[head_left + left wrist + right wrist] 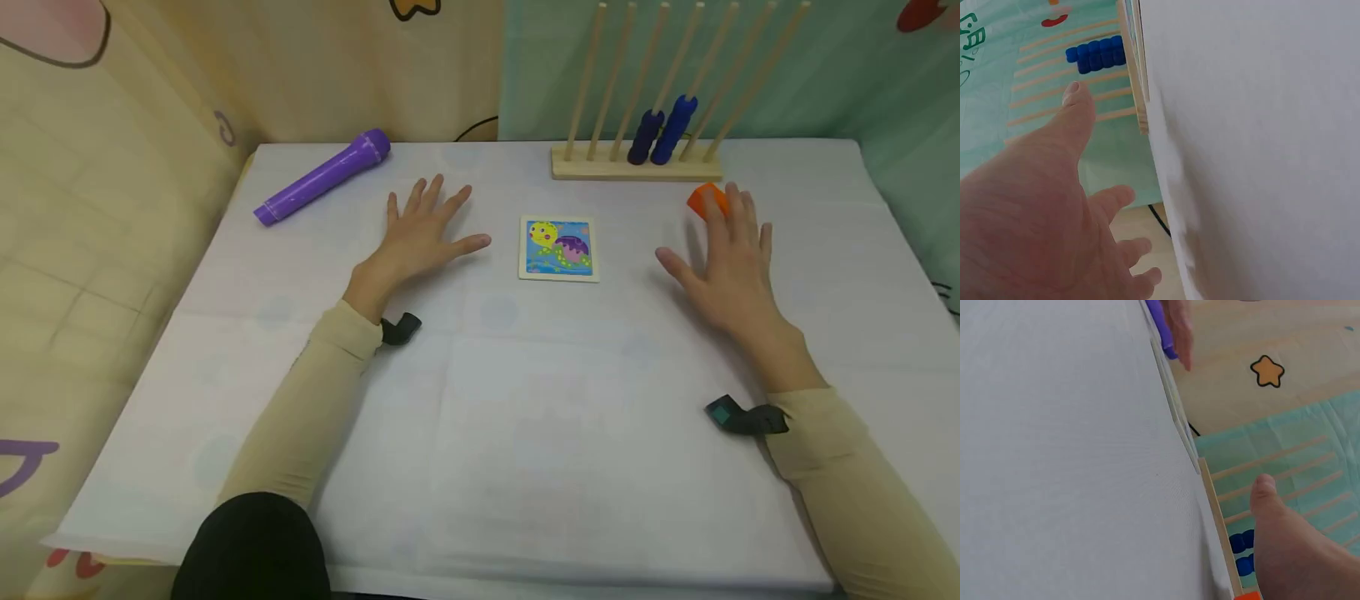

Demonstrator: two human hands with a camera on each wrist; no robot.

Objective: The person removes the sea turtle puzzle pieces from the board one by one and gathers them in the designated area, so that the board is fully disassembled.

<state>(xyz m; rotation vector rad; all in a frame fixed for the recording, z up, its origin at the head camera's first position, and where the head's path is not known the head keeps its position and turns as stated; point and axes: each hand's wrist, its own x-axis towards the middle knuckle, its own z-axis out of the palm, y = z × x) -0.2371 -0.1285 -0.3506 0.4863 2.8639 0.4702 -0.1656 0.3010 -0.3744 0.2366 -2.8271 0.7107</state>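
Where the white-covered table spreads: playthings occupy its far half, and a person's beige-sleeved arms extend over it from the near side.
Wooden peg stand: upright at the far edge, right of centre, with seven dowels; blue beads sit low on two neighbouring dowels.
Purple toy microphone: lies aslant at the far left, its rounded head toward the stand.
Left hand: back showing, fingers and thumb spread wide, the thumb pointing toward the turtle picture tile.
Right hand: fingers extended fairly close together, thumb held well apart.
Turtle tile: picture side up near the table's middle, between the hands, closer to the left thumb.
Orange piece: partly hidden at the right fingertips, before the stand; whether they touch it cannot be told.
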